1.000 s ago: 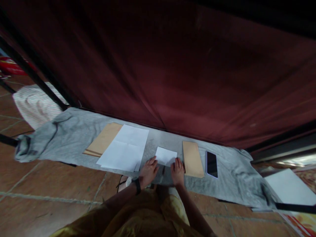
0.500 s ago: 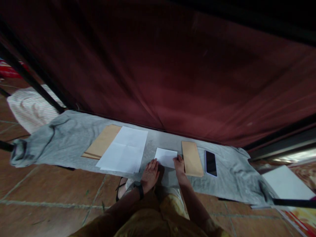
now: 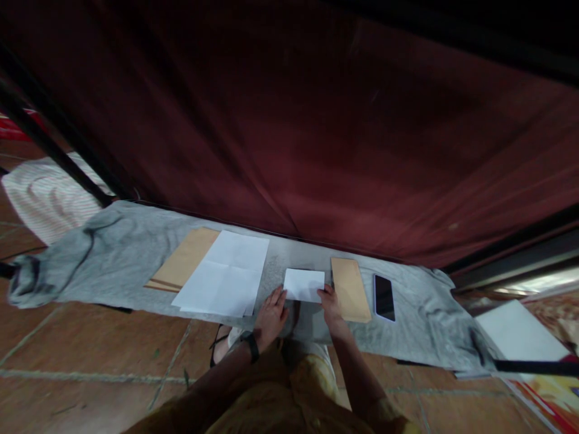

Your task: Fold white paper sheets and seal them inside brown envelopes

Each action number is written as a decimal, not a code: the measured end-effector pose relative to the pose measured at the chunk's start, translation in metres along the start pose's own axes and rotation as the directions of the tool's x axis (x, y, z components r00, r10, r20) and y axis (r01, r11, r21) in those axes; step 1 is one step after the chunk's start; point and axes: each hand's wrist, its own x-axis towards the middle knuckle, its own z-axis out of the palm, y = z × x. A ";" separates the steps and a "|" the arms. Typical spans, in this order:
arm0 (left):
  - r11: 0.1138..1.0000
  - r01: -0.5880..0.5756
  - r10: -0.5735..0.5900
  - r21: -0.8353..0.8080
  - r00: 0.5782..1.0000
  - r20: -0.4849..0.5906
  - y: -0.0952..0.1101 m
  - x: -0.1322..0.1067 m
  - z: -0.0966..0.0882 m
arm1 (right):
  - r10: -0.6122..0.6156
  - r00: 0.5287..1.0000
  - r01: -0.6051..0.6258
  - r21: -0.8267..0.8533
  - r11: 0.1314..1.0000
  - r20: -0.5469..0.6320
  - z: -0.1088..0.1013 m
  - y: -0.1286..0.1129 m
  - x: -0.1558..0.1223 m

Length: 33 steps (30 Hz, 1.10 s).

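Note:
A small folded white paper (image 3: pixel 304 284) lies on a grey cloth (image 3: pixel 113 259) spread over the floor. My left hand (image 3: pixel 271 313) rests flat with fingers stretched out, fingertips at the paper's lower left corner. My right hand (image 3: pixel 330 304) touches the paper's lower right corner, fingers closed on its edge. A brown envelope (image 3: pixel 349 288) lies just right of the paper.
A black phone (image 3: pixel 384 297) lies right of the envelope. Large unfolded white sheets (image 3: pixel 224 274) overlap a stack of brown envelopes (image 3: pixel 183 259) to the left. A dark red curtain (image 3: pixel 316 132) hangs behind. A white sheet (image 3: pixel 515 331) lies at far right on the tiled floor.
The view has shifted slightly. My right hand moved up from below the paper to its lower right corner. My left hand stayed by the lower left corner.

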 end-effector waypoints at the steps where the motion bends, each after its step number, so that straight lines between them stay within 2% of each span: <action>1: 1.000 0.001 -0.001 -0.007 1.000 -0.013 -0.001 0.000 0.000 | -0.007 1.000 0.006 -0.031 0.999 -0.003 0.000 0.000 0.003; 5: 0.998 -0.066 0.066 0.012 0.997 -0.044 -0.003 -0.003 0.001 | -0.048 0.999 0.043 -0.183 0.982 -0.025 0.004 0.001 0.009; 10: 0.977 -0.187 0.188 0.107 0.982 0.004 0.009 -0.008 0.010 | -0.113 0.992 0.092 -0.320 0.943 -0.048 0.011 0.003 -0.001; 13: 0.966 -0.219 0.218 0.139 0.976 0.024 0.018 -0.009 0.017 | -0.249 0.966 0.190 -0.463 0.865 -0.067 0.011 0.006 -0.014; 15: 0.962 -0.235 0.233 0.138 0.972 0.032 0.021 -0.010 0.019 | -0.391 0.920 0.332 -0.579 0.745 0.025 0.010 0.009 -0.023; 17: 0.961 -0.244 0.240 0.130 0.970 0.042 0.022 -0.010 0.019 | -0.461 0.864 0.476 -0.624 0.619 0.202 0.012 0.012 -0.032; 19: 0.962 -0.246 0.240 0.120 0.969 0.060 0.021 -0.010 0.017 | -0.441 0.820 0.567 -0.630 0.531 0.366 0.015 0.015 -0.040; 21: 0.963 -0.245 0.237 0.109 0.968 0.079 0.019 -0.010 0.012 | -0.387 0.795 0.606 -0.652 0.455 0.468 0.018 0.018 -0.046; 25: 0.966 -0.242 0.234 0.086 0.968 0.090 0.019 -0.003 0.002 | -0.342 0.767 0.636 -0.715 0.291 0.543 0.018 0.022 -0.055; 27: 0.969 -0.233 0.226 0.085 0.970 0.085 0.021 0.006 -0.001 | -0.340 0.753 0.648 -0.723 0.239 0.563 0.015 0.022 -0.057; 33: 0.981 -0.162 0.151 0.104 0.982 0.113 0.026 0.047 0.002 | -0.309 0.722 0.684 -0.705 0.188 0.619 0.009 0.017 -0.062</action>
